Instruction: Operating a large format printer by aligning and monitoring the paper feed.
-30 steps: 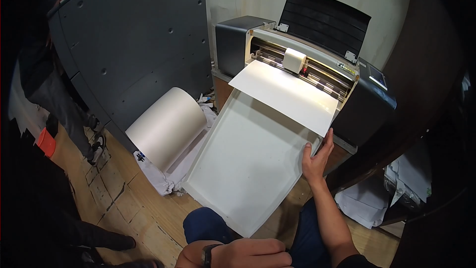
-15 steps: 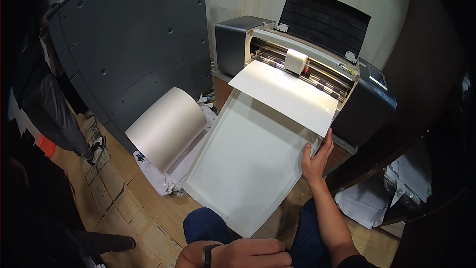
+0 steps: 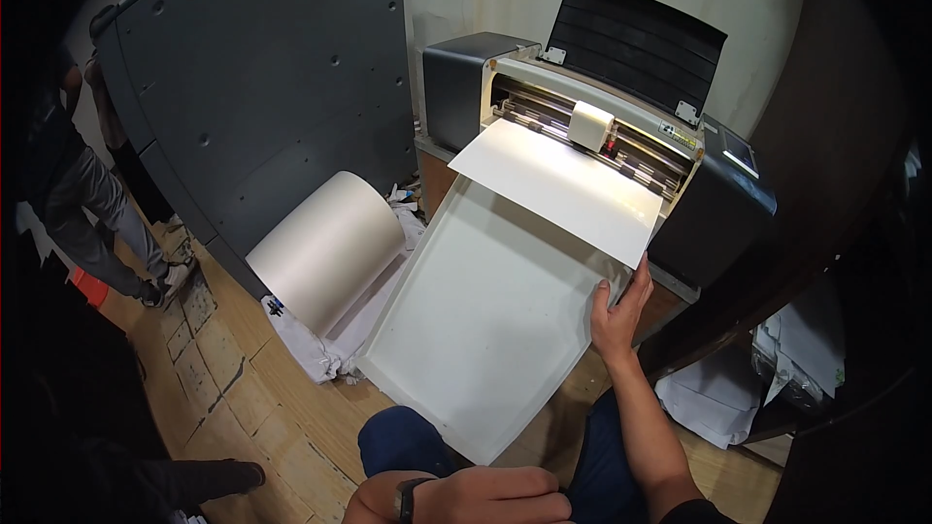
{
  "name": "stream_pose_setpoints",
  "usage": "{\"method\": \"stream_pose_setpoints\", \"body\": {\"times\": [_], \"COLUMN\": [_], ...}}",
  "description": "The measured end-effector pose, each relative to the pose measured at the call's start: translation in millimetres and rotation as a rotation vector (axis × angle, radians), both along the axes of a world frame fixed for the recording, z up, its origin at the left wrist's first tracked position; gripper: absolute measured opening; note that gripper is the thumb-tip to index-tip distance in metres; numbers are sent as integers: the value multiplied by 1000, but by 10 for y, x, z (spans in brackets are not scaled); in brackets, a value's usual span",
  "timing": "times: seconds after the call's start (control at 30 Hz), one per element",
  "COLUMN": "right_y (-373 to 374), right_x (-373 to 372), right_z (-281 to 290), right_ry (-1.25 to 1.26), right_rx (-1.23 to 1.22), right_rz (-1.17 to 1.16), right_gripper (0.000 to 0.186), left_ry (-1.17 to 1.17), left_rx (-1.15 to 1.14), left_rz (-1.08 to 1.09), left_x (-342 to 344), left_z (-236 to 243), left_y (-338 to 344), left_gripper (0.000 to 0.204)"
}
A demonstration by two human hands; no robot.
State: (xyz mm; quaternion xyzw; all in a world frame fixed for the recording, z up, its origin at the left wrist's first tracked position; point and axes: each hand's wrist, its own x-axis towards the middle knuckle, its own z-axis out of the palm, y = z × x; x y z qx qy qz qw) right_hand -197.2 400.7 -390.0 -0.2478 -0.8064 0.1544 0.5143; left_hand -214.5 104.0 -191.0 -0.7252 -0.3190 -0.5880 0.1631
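In front of me a cutting plotter (image 3: pixel 456 87) has its black lid (image 3: pixel 636 49) raised. Its white carriage (image 3: pixel 589 124) sits over the rollers. A white sheet (image 3: pixel 558 180) comes out of the plotter's front and hangs over a shallow white tray (image 3: pixel 476 301) that slopes down toward my knees. My right hand (image 3: pixel 616 320) grips the tray's right rim, thumb on the inner side, fingertips close to the sheet's lower right corner. My left hand (image 3: pixel 500 497), with a dark band at the wrist, is closed near my knees; whatever its fingers hold, if anything, is hidden.
A large white roll (image 3: pixel 325 252) lies left of the tray on crumpled white wrapping (image 3: pixel 316 354). Behind it stands a tall dark grey cabinet (image 3: pixel 262 87). White paper stacks (image 3: pixel 714 393) are low at the right. A person's legs (image 3: pixel 107 223) are at far left.
The plotter's carriage has shifted a little to the right. At far left the other person has changed stance, with the legs moved. My hands, the sheet and the tray have stayed put.
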Motion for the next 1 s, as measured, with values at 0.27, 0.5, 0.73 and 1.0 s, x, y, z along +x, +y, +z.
{"method": "stream_pose_setpoints", "body": {"times": [0.27, 0.5, 0.73, 1.0], "right_y": [-28, -5, -31, -44], "right_x": [5, -6, -42, 9], "right_z": [11, 14, 3, -48], "right_ry": [27, 43, 49, 35], "right_rx": [-14, -12, -49, 5], "right_rz": [17, 22, 22, -12], "right_gripper": [80, 78, 77, 73], "left_ry": [3, -15, 65, -52], "left_rx": [-17, 25, -34, 98], "left_rz": [12, 5, -23, 28], "left_x": [42, 35, -135, -114], "left_z": [-31, -52, 67, -35], "left_y": [-28, 28, -85, -250], "left_gripper": [11, 9, 7, 7]}}
